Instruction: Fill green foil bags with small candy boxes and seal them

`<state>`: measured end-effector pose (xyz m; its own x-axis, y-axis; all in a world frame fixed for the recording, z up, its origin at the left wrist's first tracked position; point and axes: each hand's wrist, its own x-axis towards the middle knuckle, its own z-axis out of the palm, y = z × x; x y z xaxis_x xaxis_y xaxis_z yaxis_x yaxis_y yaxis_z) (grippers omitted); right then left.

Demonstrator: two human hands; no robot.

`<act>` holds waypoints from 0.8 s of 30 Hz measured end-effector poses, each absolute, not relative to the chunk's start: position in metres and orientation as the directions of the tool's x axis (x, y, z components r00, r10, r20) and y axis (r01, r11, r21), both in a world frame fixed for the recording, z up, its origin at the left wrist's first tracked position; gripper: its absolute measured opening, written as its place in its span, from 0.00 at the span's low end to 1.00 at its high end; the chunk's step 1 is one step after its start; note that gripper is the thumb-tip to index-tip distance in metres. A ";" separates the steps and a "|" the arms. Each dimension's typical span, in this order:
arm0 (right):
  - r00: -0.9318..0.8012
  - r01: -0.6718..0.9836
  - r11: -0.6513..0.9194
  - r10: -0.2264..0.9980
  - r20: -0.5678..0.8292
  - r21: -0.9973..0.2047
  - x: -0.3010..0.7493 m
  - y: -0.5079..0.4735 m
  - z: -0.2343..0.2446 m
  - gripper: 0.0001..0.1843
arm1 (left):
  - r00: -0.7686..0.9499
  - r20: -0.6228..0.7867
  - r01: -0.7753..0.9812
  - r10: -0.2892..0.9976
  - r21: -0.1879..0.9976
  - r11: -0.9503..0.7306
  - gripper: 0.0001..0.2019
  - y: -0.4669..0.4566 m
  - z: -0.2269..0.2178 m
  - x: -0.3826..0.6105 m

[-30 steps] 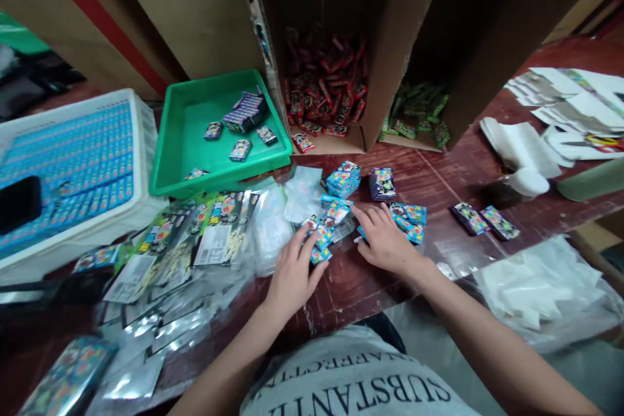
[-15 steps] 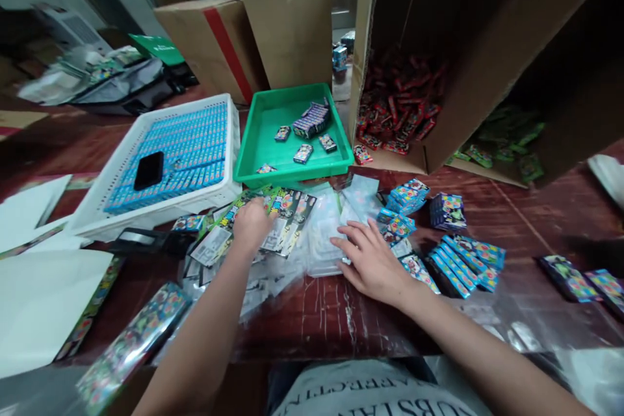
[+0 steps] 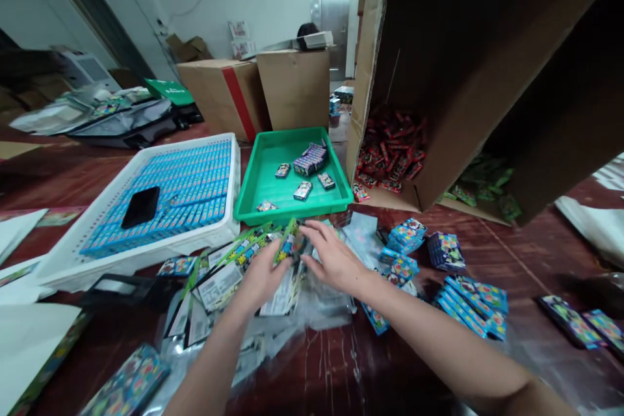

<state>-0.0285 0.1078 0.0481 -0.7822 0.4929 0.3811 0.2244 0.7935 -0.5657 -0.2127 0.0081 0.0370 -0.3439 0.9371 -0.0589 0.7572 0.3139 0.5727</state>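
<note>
My left hand [image 3: 266, 276] is closed on a printed card [image 3: 291, 242] with green and black artwork, lifted a little above the pile. My right hand [image 3: 336, 260] is at the card's right side, fingers bent and apart from the thumb; its fingertips are close to the card, and contact is hard to make out. Beneath both hands, more printed cards [image 3: 219, 289] lie fanned out over clear plastic packaging [image 3: 326, 305]. Small blue printed boxes [image 3: 407, 236] are stacked to the right of my right hand.
Behind my hands stand a green tray [image 3: 246, 192] with a few small boxes and a white basket [image 3: 233, 172] of blue boxes, a phone [image 3: 141, 207] on top. Large cartons [image 3: 361, 110] at right hold red packets [image 3: 390, 149] and green packets [image 3: 482, 185]. A black tape dispenser [image 3: 121, 289] lies left.
My left hand has lifted a printed card from the pile and moved slightly right. My right hand has left the clear plastic and come over to the card. The view has tilted up.
</note>
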 end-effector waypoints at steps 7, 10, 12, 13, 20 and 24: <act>-0.836 0.192 0.803 0.435 0.335 -0.564 -0.014 0.108 0.063 0.17 | -0.229 -0.071 0.222 0.971 0.967 0.123 0.25 -0.054 0.032 -0.178; -0.810 0.216 0.786 0.476 0.343 -0.580 -0.005 0.095 0.059 0.17 | -0.302 -0.076 0.138 0.950 0.983 0.122 0.26 -0.057 0.029 -0.161; -0.799 0.187 0.755 0.489 0.351 -0.628 0.002 0.092 0.056 0.22 | -0.312 -0.071 0.099 0.947 0.989 0.107 0.25 -0.057 0.028 -0.153; -0.802 0.172 0.742 0.488 0.346 -0.648 0.005 0.092 0.056 0.24 | -0.300 -0.073 0.080 0.951 0.992 0.102 0.25 -0.057 0.028 -0.151; -0.842 0.130 0.780 0.413 0.347 -0.612 0.025 0.098 0.065 0.26 | -0.241 -0.122 0.028 0.963 0.991 0.133 0.22 -0.068 0.028 -0.136; -0.901 0.238 0.812 0.390 0.191 -0.534 0.035 0.098 0.076 0.12 | -0.270 -0.209 -0.014 0.940 0.977 0.213 0.21 -0.072 0.028 -0.122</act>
<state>0.0352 0.0982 0.0757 -0.9010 0.3896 0.1908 0.2379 0.8116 -0.5336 -0.1216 -0.0715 0.0277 -0.2702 0.9400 -0.2085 -0.0145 0.2126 0.9770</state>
